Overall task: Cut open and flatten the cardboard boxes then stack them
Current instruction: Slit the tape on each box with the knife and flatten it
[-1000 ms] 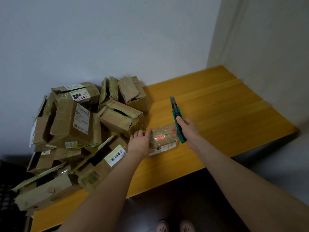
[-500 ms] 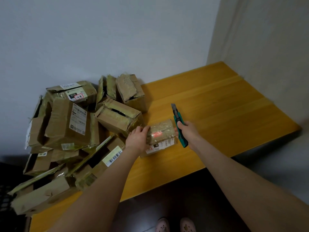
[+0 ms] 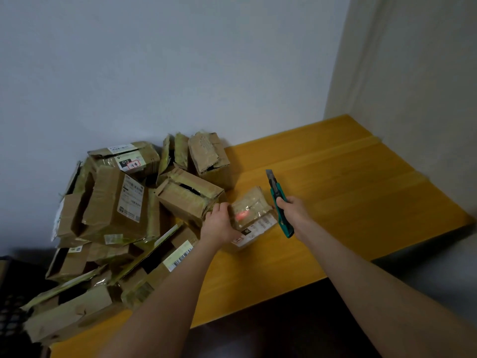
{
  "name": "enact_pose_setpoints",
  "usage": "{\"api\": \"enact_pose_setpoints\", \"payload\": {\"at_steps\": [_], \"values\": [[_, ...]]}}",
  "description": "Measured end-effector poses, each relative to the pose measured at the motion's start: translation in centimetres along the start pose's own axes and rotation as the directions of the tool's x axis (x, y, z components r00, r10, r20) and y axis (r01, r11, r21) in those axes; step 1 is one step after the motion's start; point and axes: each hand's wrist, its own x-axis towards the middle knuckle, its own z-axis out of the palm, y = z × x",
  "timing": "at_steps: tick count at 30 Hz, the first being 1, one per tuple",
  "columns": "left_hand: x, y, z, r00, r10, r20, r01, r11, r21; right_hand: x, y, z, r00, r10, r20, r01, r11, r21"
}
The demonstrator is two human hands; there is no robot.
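Clasps a small taped box (image 3: 254,215) at its left end with the left grip (image 3: 219,224), fingers curled over the top edge. Rests that box on the desk (image 3: 348,197) near the front edge, roughly midway along it, slightly askew (a red mark on the top face, a white label with a dark code square on the near side). Grasps a teal utility knife (image 3: 280,205) in the right grip (image 3: 294,215), closed round the handle, just right of the box; cannot tell whether handle and cardboard touch. Points the grey blade (image 3: 269,174) away, toward the back edge. Leaves a heap of battered cardboard boxes (image 3: 116,202) over the left part of the desk, up against the wall (image 3: 180,73) at the back edge, none flattened, with loose tape and shipping labels (one marked 010). Nearest box of the heap right beside the left grip's knuckles.
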Motion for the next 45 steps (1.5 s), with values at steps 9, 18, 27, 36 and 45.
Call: {"api": "enact_pose_setpoints", "payload": {"at_steps": [9,18,27,36,45], "values": [[-0.4,1.5,-2.2,0.997,-0.072,0.0,0.07,0.963,-0.262,-1.2,-3.8,1.0,0.992,-0.119,0.053,0.114,0.99,0.08],[-1.4,1.8,-5.0,0.997,-0.076,0.009,0.073,0.903,-0.423,-1.5,-6.5,2.2,0.983,-0.178,0.043,0.179,0.983,-0.033],[-1.0,1.8,-4.2,0.996,-0.03,-0.083,0.006,0.96,-0.279,-1.6,-5.9,1.3,0.974,-0.218,0.063,0.226,0.955,-0.193],[-0.5,2.7,-1.7,0.995,0.045,-0.087,-0.056,0.989,-0.136,-1.9,-2.5,-1.5,0.958,-0.278,0.076,0.277,0.812,-0.513],[0.4,3.4,-0.7,0.998,0.057,-0.03,-0.059,0.997,-0.057,-2.6,-1.2,-4.3,0.941,-0.273,0.199,0.327,0.586,-0.742]]}}
